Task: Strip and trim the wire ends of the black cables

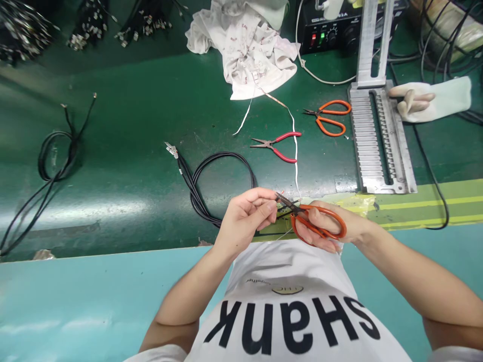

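Observation:
My left hand [247, 218] pinches the split end of a thin black cable [222, 186] between thumb and fingers. The cable runs back into a loose coil on the bench, ending in small metal terminals [171, 150]. My right hand [326, 226] grips a pair of orange-handled scissors [320, 221] through the finger loops. Their dark blades [289, 203] lie across the wire ends just beside my left fingertips. Whether the blades touch the wires is hard to tell.
Red-handled pliers [275, 146], a second orange-handled scissors [328, 118], a metal comb jig [377, 136], a white glove [430, 103] and a crumpled cloth [245, 50] lie on the green bench [151, 85]. Cable bundles [90, 25] and a power unit [332, 30] stand behind.

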Demonstrator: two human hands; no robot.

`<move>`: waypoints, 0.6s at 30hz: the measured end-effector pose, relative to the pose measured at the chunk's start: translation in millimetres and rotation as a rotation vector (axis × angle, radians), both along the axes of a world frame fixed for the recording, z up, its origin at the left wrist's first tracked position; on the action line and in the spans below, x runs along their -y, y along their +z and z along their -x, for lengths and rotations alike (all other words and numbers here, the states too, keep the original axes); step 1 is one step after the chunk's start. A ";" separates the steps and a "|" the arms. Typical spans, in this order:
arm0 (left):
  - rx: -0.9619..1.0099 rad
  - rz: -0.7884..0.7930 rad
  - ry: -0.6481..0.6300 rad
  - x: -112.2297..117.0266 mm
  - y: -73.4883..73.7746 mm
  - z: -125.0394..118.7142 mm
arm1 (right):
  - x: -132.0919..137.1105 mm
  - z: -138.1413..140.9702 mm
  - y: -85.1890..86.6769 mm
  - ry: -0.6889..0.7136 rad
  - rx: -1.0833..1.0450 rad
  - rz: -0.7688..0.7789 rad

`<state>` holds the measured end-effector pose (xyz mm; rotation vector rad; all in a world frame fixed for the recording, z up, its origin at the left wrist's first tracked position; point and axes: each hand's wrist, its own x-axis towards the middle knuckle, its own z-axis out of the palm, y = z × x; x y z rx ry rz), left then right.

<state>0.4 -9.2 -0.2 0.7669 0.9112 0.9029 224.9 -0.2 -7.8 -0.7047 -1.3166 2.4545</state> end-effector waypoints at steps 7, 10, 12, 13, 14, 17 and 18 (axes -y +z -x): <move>-0.028 0.013 0.004 0.5 0.1 -1.0 | 2.4 -1.3 -0.8 -0.010 -0.043 0.015; -0.048 0.024 -0.007 0.3 2.7 -1.1 | 3.8 -4.6 0.3 -0.026 -0.085 0.018; -0.057 0.042 0.000 -0.2 4.8 -1.3 | 4.5 -7.7 -0.2 -0.067 -0.107 0.004; -0.063 0.051 0.009 -0.4 5.6 -1.4 | 4.8 -9.4 -1.2 -0.089 -0.120 -0.004; -0.069 0.058 0.017 -0.6 6.0 -1.6 | 5.0 -11.2 -2.8 -0.104 -0.134 -0.008; -0.083 0.045 0.031 -0.6 5.4 -1.9 | 5.0 -16.4 -9.7 -0.071 -0.196 0.017; -0.086 0.033 0.030 -0.6 5.1 -1.9 | 4.9 -18.0 -12.1 -0.046 -0.220 0.030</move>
